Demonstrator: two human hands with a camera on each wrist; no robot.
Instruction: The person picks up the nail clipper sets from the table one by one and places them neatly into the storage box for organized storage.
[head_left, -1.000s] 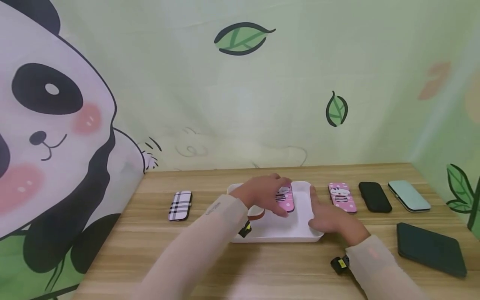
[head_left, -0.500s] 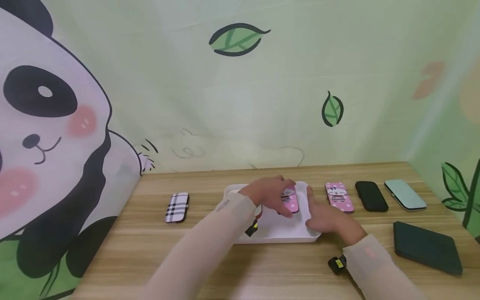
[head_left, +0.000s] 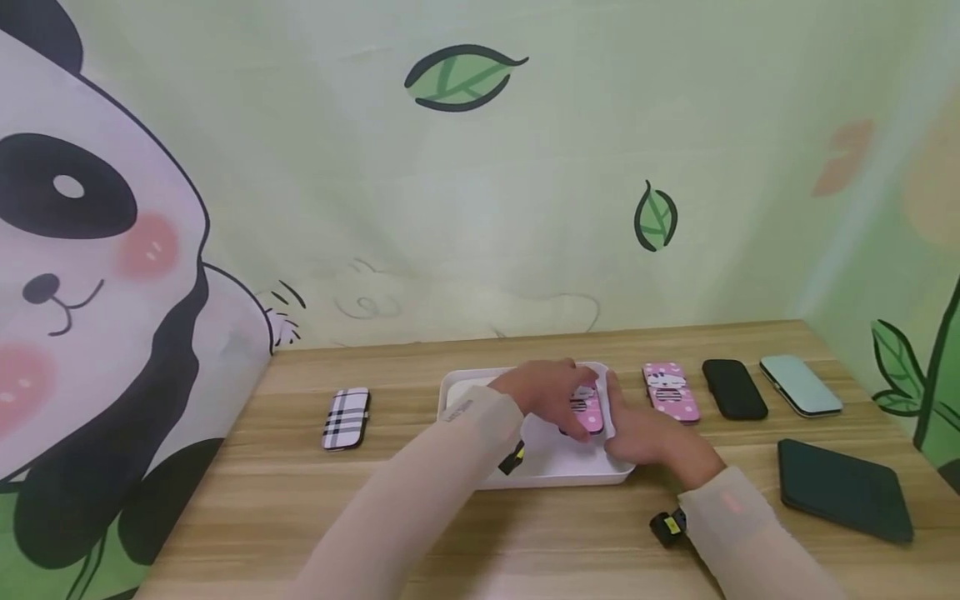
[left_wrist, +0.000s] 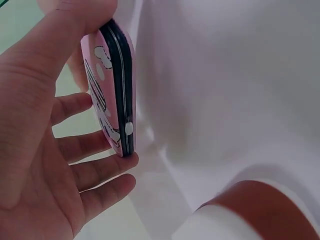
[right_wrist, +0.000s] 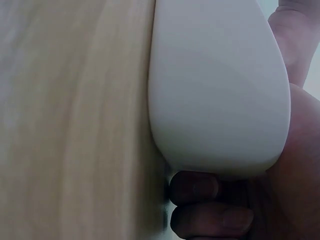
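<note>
A white tray [head_left: 551,479] lies at the middle of the wooden table [head_left: 420,533]. Over its right half my left hand [head_left: 564,402] holds a pink polka-dot case [head_left: 588,410] with a cartoon print. In the left wrist view the pink case [left_wrist: 112,95] stands on edge, showing its black seam, pinched between thumb and fingers [left_wrist: 100,170] just above the tray floor [left_wrist: 225,90]. My right hand [head_left: 643,437] grips the tray's right rim, thumb on top. The right wrist view shows its fingers [right_wrist: 200,187] curled under the tray's corner [right_wrist: 220,90].
A brown-and-white round thing [left_wrist: 260,207] sits in the tray near my left wrist. A plaid case [head_left: 347,418] lies left of the tray. To its right lie a second pink case [head_left: 670,392], a black case [head_left: 733,389], a mint case [head_left: 800,386] and a dark green pouch [head_left: 843,492].
My left hand has carried the pink case a little to the right, closer to the tray's right wall. My right hand has kept its hold on the rim.
</note>
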